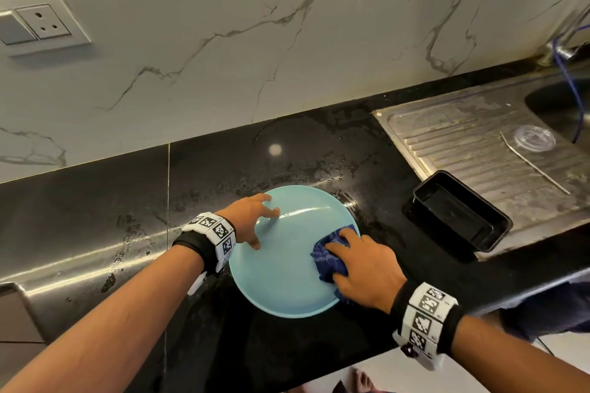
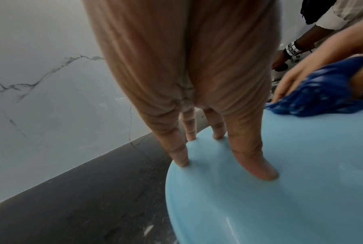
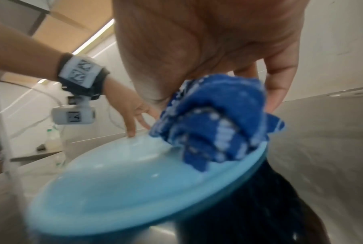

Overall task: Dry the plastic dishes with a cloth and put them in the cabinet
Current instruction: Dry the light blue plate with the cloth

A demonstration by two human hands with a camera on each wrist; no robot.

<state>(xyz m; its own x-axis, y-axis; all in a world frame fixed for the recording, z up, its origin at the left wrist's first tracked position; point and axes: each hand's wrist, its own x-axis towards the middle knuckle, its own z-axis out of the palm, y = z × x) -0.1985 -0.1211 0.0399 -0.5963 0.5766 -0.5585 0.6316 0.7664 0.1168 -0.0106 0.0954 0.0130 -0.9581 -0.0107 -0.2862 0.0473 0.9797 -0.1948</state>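
Countertop, black and wet in patches, runs under everything. Left hand rests on the near-left part of the light blue plate, its fingers spread and straight, tips pressing the surface. The plate lies flat on the counter. Right hand bunches a blue cloth against the plate's right rim, fingers curled over it. Further right sits a black tray, overlapping the steel drainboard.

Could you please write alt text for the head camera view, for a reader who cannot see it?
A person's right hand presses a blue cloth on a light blue plate lying on a wet black counter, while the left hand steadies it with spread fingertips. To the right sit a black tray and a steel sink drainboard.
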